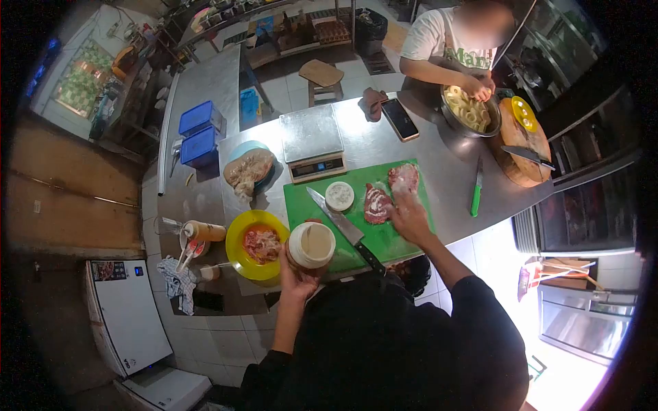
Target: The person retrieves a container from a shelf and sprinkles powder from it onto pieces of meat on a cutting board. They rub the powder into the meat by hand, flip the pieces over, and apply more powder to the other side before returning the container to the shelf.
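Note:
My left hand is wrapped round a white open jar with pale contents, close to the yellow bowl of raw meat. On the green cutting board, my right hand touches the raw meat, fingers apart and pointing away from me. One slice of meat lies beside the fingers, and another piece, dusted white, lies just beyond them. A large knife rests diagonally on the board between my hands, next to a round white lid.
A scale stands behind the board, near a phone and a bag of meat. Across the table, a person handles food in a metal bowl. A green-handled knife lies right; a sauce bottle stands left.

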The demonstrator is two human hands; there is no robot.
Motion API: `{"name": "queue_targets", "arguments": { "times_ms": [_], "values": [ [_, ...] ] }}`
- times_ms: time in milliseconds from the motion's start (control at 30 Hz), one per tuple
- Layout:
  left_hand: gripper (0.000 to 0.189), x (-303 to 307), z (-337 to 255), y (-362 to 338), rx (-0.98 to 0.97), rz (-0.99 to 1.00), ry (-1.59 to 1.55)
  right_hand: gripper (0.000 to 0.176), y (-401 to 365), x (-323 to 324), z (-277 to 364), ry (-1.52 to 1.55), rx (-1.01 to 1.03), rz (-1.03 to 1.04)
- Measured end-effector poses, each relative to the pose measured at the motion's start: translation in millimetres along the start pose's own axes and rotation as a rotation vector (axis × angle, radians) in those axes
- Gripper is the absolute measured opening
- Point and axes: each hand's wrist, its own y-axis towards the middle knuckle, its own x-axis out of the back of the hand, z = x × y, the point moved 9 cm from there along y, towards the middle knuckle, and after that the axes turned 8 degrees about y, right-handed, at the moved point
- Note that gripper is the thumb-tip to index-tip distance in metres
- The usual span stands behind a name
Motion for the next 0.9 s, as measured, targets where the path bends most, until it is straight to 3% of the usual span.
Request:
{"name": "queue_targets", "arguments": {
  "times_ms": [67, 133, 333, 367, 433, 567, 767, 833, 900],
  "values": [
    [0.074, -1, 0, 1, 0.015, -0.005, -0.022, 0.067, -12, -8, 22, 0.11, 0.025, 0.081],
    [0.073, -3, -1, 3, 0.006, 0.019, -0.021, 0.069, -27, -37, 42, -0.077, 0.241, 0.172],
    [0.074, 2, 5, 4, 0.058, 0.005, -0.098, 0.075, 7, -55, 44, -0.166, 0.179, -0.098],
    [0.074, 2, 5, 5, 0.056, -0.002, -0.06, 0.075, 1, -52, 45, -0.165, 0.176, -0.099],
    [0.074, 3, 5, 5, 0.058, 0.009, -0.052, 0.076, -18, -66, 51, -0.263, 0.233, 0.172],
    [0.075, 6, 3, 8, 0.057, 0.094, -0.057, 0.069, -34, -53, 36, -0.144, 0.287, 0.13],
    [0.076, -1, 7, 3, 0.08, 0.007, -0.049, 0.069, -3, -51, 47, -0.174, 0.15, -0.026],
    [0.078, -6, 4, 2, 0.046, 0.048, -0.021, 0.068, -18, -58, 66, -0.263, 0.3, -0.075],
    [0.079, -10, 0, 2, 0.011, 0.094, 0.002, 0.068, -42, -54, 63, -0.199, 0.303, 0.003]
  ]
}}
